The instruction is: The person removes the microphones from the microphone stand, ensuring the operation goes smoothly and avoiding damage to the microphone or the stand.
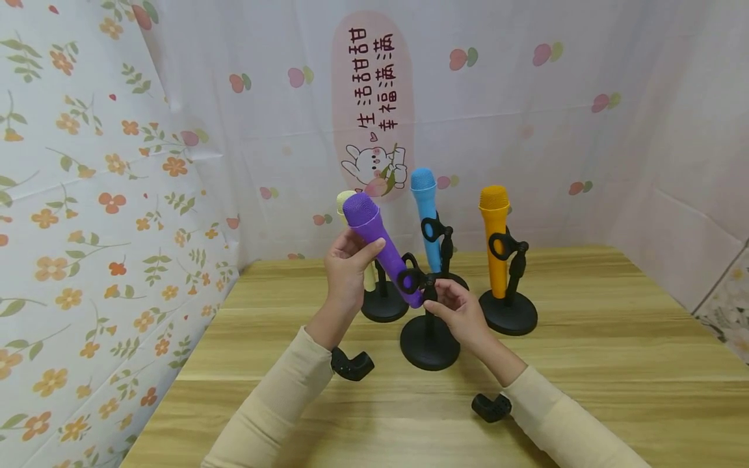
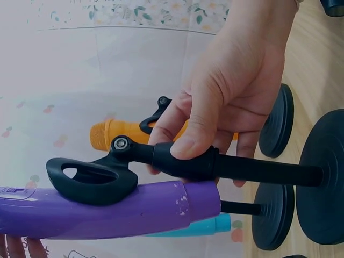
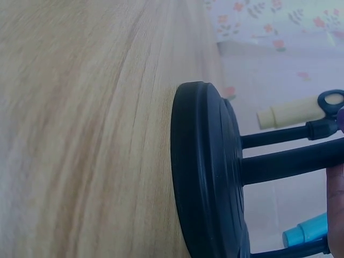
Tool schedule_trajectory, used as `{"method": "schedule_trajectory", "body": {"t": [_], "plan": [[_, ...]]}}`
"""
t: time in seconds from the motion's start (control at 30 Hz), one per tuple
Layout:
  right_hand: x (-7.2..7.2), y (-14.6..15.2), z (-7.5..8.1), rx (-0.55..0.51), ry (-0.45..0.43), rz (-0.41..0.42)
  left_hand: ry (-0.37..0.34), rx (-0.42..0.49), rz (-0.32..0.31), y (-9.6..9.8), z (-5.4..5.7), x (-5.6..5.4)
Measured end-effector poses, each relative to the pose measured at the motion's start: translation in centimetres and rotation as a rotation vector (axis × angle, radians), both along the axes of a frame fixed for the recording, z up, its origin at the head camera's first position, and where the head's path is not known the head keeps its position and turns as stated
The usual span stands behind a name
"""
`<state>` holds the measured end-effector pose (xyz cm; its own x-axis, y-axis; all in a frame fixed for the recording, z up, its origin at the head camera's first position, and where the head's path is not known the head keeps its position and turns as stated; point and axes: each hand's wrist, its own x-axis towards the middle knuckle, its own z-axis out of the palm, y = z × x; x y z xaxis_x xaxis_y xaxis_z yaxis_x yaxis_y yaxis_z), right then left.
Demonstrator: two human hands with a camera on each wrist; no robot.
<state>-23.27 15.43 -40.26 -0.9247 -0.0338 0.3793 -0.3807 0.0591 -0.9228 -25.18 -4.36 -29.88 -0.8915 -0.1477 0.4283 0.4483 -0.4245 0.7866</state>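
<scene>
A purple microphone (image 1: 387, 247) leans at a slant in the clip (image 2: 91, 180) of a black desk stand (image 1: 430, 344), its head up and to the left. My left hand (image 1: 349, 270) holds it just below the head, thumb on the near side. My right hand (image 1: 462, 315) grips the stand's post just under the clip; in the left wrist view its thumb (image 2: 189, 145) presses on the black collar. The stand's round base stands on the table. In the right wrist view, the base (image 3: 201, 166) is close and only part of a hand (image 3: 336, 209) shows.
Behind are a blue microphone (image 1: 424, 185), an orange microphone (image 1: 496, 260) and a pale yellow microphone (image 1: 344, 198), each on its own black stand. Black angled devices (image 1: 353, 365) appear by both wrists. The wooden table (image 1: 614, 338) meets a patterned cloth backdrop (image 1: 515, 130).
</scene>
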Motion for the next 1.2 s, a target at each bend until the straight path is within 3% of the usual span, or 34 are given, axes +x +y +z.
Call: {"method": "schedule_trajectory", "body": {"t": [0.27,0.6,0.9,1.2], "plan": [[0.0,0.5,-0.1,0.015,-0.038,0.014,0.006,0.0,0.012,-1.0,-0.4,-0.4],[0.0,0.6,-0.1,-0.007,-0.029,0.044,-0.029,0.001,-0.017,-1.6,-0.2,-0.2],[0.0,0.3,-0.3,-0.034,-0.031,0.006,-0.096,0.003,-0.04,-2.2,-0.4,0.0],[0.1,0.2,-0.1,-0.039,0.006,0.02,-0.165,0.002,-0.033,-2.5,-0.6,0.2]]}}
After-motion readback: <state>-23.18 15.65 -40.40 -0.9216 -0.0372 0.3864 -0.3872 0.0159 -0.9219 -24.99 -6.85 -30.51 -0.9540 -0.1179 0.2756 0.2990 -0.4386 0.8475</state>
